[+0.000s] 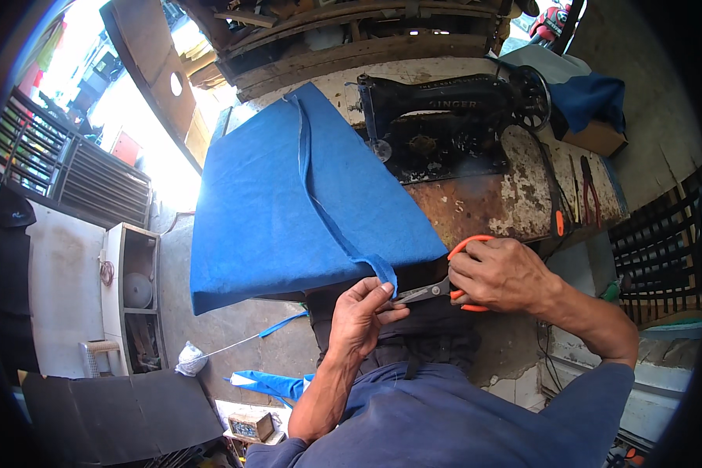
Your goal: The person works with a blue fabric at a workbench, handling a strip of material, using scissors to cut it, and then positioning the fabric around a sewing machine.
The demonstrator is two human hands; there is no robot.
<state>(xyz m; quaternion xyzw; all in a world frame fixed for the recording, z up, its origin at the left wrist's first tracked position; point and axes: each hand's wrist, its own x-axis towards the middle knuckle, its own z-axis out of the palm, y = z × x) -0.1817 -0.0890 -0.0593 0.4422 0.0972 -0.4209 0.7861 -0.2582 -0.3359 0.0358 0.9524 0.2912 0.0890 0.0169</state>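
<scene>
the left hand (359, 320) has its thumb and fingers pinched together on the near end of a narrow blue strip (309, 171). from that grip the strip runs up and away over a large blue cloth (249, 195), which spreads beyond and to the left of the fingers. the right hand (498, 274), to the right of the pinch, is curled around the orange handles of a pair of scissors (433, 292). their blades point left toward the pinched end, just beside the left fingers; whether they touch the strip is too small to tell.

beyond the right hand is a worn table (476, 207) with a black sewing machine (444, 95) on it. also past that hand, farther right, lie a tool with an orange end (558, 223) and red-handled pliers (590, 195). farther off, a dark blue cloth (589, 100) drapes over a box (597, 140). left of the left hand and lower, a white bundle (190, 359) sits well apart from the grip.
</scene>
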